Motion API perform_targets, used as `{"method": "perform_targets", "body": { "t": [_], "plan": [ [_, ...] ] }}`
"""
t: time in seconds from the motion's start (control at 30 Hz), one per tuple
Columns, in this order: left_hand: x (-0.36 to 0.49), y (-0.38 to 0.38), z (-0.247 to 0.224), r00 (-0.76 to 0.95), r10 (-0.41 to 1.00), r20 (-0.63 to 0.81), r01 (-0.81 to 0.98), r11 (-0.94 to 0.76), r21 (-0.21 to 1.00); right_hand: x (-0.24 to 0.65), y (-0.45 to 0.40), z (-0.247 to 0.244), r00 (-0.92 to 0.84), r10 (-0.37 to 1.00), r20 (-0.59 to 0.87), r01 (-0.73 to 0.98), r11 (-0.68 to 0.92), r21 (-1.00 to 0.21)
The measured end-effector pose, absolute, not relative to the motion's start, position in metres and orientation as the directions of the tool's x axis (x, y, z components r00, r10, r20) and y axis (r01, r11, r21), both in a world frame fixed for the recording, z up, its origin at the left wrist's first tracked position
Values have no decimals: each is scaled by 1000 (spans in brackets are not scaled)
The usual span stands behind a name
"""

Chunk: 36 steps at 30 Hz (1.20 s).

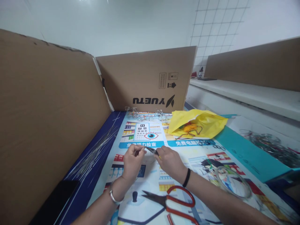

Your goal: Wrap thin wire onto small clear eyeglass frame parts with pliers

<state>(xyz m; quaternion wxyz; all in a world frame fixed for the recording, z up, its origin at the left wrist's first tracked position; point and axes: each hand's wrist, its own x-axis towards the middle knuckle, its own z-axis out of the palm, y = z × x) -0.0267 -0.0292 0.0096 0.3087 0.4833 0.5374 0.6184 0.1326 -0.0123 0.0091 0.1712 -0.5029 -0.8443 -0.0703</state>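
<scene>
My right hand (pixel 170 160) is closed around a pair of pliers (pixel 151 150), whose dark jaws point left. Opposite it, my left hand (pixel 133 158) pinches something at the jaw tips, too small to make out; it may be thin wire. The two hands almost meet over the printed table cover. Below them lies a pair of scissors (pixel 164 200) with red handles, its blades pointing left. A coil of clear wire (pixel 217 178) rests beyond my right forearm.
Loose straight wires (pixel 93 153) lie at left near a dark flat object (pixel 56 200). A yellow bag (pixel 211 124) holding orange items stands back right. Small wire pieces (pixel 145 117) sit before the cardboard wall (pixel 131 75). A teal box (pixel 248 156) and tangled wire pieces (pixel 269 145) are at right.
</scene>
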Motion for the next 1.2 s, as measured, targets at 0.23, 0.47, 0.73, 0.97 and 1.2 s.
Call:
{"method": "perform_targets", "body": {
  "t": [0.23, 0.47, 0.73, 0.97, 1.2],
  "plan": [
    [-30, -29, 11, -311, 812, 494, 388, -366, 846, 123, -21, 22, -381, 841, 383, 909, 416, -8],
    [-39, -22, 10, -209, 652, 728, 655, -460, 600, 113, -22, 31, -364, 872, 328, 920, 392, -21],
    [-41, -22, 10, -121, 598, 792, 735, -483, 477, 112, -23, 30, -360, 880, 311, 924, 383, -14],
    [-39, -24, 10, -141, 664, 734, 695, -462, 552, 119, -19, 24, -387, 861, 331, 909, 416, -19],
    [-37, -26, 16, -239, 853, 465, 487, -309, 817, 130, -11, 18, -458, 824, 332, 870, 493, -24]
  ]
}}
